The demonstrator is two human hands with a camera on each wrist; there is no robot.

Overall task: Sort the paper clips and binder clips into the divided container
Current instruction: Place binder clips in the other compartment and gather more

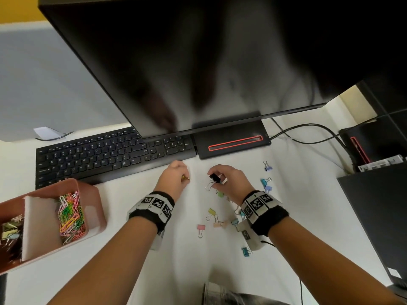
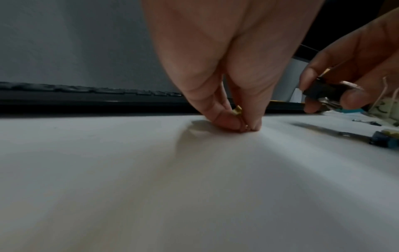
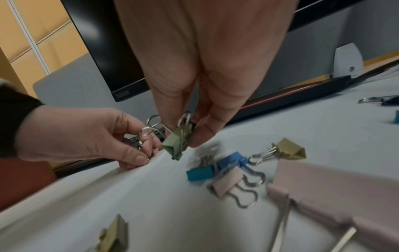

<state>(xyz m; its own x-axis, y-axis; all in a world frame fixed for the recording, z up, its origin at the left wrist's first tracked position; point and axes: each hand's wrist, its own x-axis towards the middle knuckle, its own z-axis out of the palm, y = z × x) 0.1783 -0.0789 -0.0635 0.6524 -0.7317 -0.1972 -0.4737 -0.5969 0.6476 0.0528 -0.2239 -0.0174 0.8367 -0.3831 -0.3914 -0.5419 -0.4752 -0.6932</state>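
A pink divided container [image 1: 93,195] stands at the left; coloured paper clips [image 1: 70,216] fill one compartment and binder clips [image 1: 10,230] lie in the other. My left hand [image 1: 186,179] [image 2: 241,119] pinches a small gold clip [image 1: 185,178] [image 2: 237,110] down against the white table. My right hand [image 1: 217,180] [image 3: 185,136], just to its right and raised, pinches a black binder clip [image 1: 214,178] [image 2: 319,90] and also holds a green binder clip [image 3: 178,145]. Several loose binder clips lie below and right of it, among them a yellow one [image 1: 211,211] and a pink one [image 1: 200,228].
A black keyboard [image 1: 110,155] lies just beyond the hands, under a large dark monitor [image 1: 198,62] whose base [image 1: 233,143] sits to its right. Cables [image 1: 308,133] run to the far right. A black box [image 1: 374,216] stands along the right edge.
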